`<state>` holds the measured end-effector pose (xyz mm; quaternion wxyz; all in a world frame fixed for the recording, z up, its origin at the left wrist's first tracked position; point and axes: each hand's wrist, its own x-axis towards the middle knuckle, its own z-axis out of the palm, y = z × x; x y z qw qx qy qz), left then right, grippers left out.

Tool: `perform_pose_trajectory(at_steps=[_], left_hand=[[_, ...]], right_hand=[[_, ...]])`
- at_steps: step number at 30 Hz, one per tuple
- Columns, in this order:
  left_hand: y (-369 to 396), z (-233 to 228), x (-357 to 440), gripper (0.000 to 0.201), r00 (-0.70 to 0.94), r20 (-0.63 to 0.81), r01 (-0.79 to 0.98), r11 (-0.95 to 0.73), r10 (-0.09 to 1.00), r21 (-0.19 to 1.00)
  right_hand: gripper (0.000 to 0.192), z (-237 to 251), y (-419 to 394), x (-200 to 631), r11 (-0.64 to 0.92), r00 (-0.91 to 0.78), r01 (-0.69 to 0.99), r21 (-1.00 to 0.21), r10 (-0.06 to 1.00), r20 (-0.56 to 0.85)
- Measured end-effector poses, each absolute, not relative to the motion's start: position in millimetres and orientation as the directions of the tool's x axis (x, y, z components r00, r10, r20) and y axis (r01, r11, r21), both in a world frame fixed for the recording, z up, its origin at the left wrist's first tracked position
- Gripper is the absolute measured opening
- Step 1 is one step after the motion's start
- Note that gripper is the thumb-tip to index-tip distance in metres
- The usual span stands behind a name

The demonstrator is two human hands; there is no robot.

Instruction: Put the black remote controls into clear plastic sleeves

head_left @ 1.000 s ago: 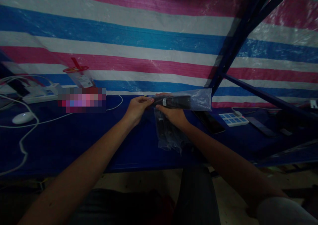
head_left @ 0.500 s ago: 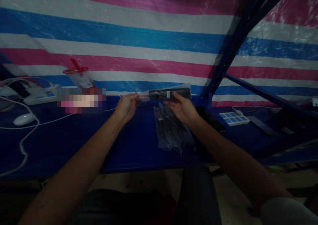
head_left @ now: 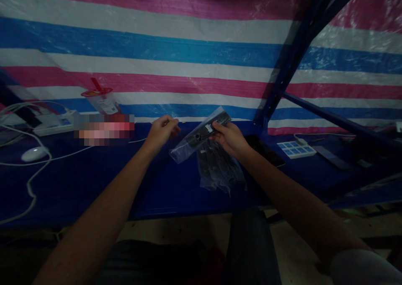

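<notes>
My right hand (head_left: 230, 137) grips a slim black remote in a clear plastic bag (head_left: 201, 135), tilted with its loose end hanging down to the left. My left hand (head_left: 161, 130) hovers just left of that bag with fingers curled and nothing in it. Under the held bag, a pile of several more bagged black remotes (head_left: 220, 169) lies on the dark blue table (head_left: 94, 180).
A lidded drink cup with a red straw (head_left: 101, 100), a white power strip (head_left: 52, 119), a white mouse (head_left: 34, 153) and cables lie at the left. A dark phone (head_left: 266, 148), a white keypad (head_left: 296, 149) and a blue metal frame post (head_left: 292, 58) are at the right.
My left hand let go of the bag's end and drew slightly away. My right hand tilted the bagged remote so its left end dropped.
</notes>
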<state>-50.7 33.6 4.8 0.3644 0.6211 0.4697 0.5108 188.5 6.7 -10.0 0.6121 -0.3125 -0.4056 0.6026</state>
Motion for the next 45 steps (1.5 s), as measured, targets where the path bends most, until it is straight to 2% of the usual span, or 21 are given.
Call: perform_pose_trajectory(at_steps=[2, 4, 6, 8, 11, 13, 15, 18, 22, 25, 28, 31, 33, 35, 37, 39, 42, 45], left_hand=[[29, 1, -44, 0.026, 0.229, 0.217, 0.169, -0.258, 0.949, 0.951], [25, -2, -37, 0.046, 0.361, 0.145, 0.155, -0.212, 0.921, 0.965], [23, -5, -34, 0.066, 0.417, 0.103, 0.151, -0.181, 0.903, 0.972], [24, -6, -36, 0.075, 0.403, 0.08, 0.185, -0.166, 0.912, 0.969], [30, -8, -47, 0.072, 0.265, 0.079, 0.353, -0.173, 0.961, 0.92], [36, -9, -58, 0.063, 0.138, 0.108, 0.496, -0.163, 0.985, 0.853], [40, -11, -67, 0.053, 0.055, 0.094, 0.574, -0.109, 0.994, 0.811], [44, -13, -75, 0.042, 0.036, 0.048, 0.595, -0.059, 0.998, 0.802], [43, -13, -76, 0.037, 0.098, 0.024, 0.656, -0.083, 0.995, 0.75], [41, -13, -74, 0.038, 0.137, 0.034, 0.76, -0.127, 0.99, 0.637], [38, -14, -71, 0.041, 0.165, 0.059, 0.887, -0.174, 0.985, 0.427], [35, -15, -68, 0.041, 0.198, 0.072, 0.951, -0.21, 0.977, 0.227], [33, -16, -64, 0.039, 0.231, 0.103, 0.958, -0.244, 0.968, 0.149], [31, -16, -60, 0.035, 0.258, 0.21, 0.952, -0.285, 0.943, 0.11], [29, -15, -53, 0.031, 0.264, 0.362, 0.938, -0.325, 0.894, 0.12], [26, -15, -43, 0.03, 0.284, 0.434, 0.897, -0.397, 0.855, 0.194], [20, -18, -25, 0.022, 0.412, 0.305, 0.745, -0.51, 0.858, 0.429], [14, -24, -11, 0.022, 0.466, 0.209, 0.727, -0.506, 0.86, 0.465]], right_hand=[[0.023, -8, 0, 183, 0.052, -0.161, -0.452, -0.891, 0.977, 0.139], [0.027, -6, -7, 177, 0.012, -0.27, -0.438, -0.899, 0.952, 0.144], [0.032, -5, -11, 173, -0.029, -0.347, -0.419, -0.907, 0.929, 0.131], [0.037, -6, -10, 172, -0.02, -0.316, -0.38, -0.925, 0.942, 0.109], [0.044, -9, -1, 178, 0.125, -0.051, -0.263, -0.957, 0.988, 0.143], [0.038, -12, 7, 184, 0.212, 0.057, -0.171, -0.962, 0.977, 0.205], [0.026, -15, 13, 188, 0.274, 0.06, -0.102, -0.956, 0.961, 0.269], [0.016, -19, 13, 189, 0.373, 0.002, 0.061, -0.926, 0.928, 0.374], [0.016, -22, 6, 187, 0.514, -0.167, 0.389, -0.764, 0.855, 0.49], [0.02, -25, 2, 186, 0.611, -0.335, 0.555, -0.565, 0.785, 0.521], [0.027, -29, 3, 186, 0.615, -0.428, 0.663, -0.427, 0.779, 0.458], [0.028, -34, 4, 188, 0.604, -0.482, 0.719, -0.345, 0.79, 0.378], [0.026, -36, 5, 188, 0.596, -0.493, 0.736, -0.319, 0.796, 0.35], [0.025, -36, 5, 189, 0.582, -0.486, 0.749, -0.316, 0.807, 0.336], [0.024, -36, 5, 189, 0.573, -0.479, 0.755, -0.321, 0.815, 0.328], [0.023, -36, 5, 189, 0.571, -0.478, 0.755, -0.322, 0.816, 0.326], [0.022, -36, 6, 190, 0.58, -0.484, 0.751, -0.316, 0.809, 0.333], [0.021, -38, 6, 190, 0.582, -0.483, 0.746, -0.322, 0.807, 0.341]])
